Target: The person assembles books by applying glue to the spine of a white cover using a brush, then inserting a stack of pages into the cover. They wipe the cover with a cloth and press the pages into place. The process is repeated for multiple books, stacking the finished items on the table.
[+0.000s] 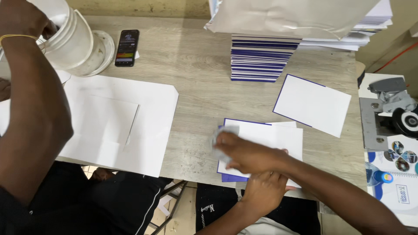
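White sheet (pixel 278 137) on table (pixel 196 65), right hand (pixel 244 152) flat on it gripping grey cloth (pixel 222 141), left hand (pixel 263 191) pressing its near edge

You are in a small print or bookbinding workshop. At the top middle of the frame a tall stack of blue-edged booklets (pixel 261 58) stands on a grey wood-grain table (pixel 196 56), with piles of white paper (pixel 348 30) behind it. Loose white sheets (pixel 115 122) lie at the left, and white cards with blue borders (pixel 312 104) at the centre right. At the right edge a grey metal binding or punching machine (pixel 387 109) sits above printed brochures (pixel 398 174).
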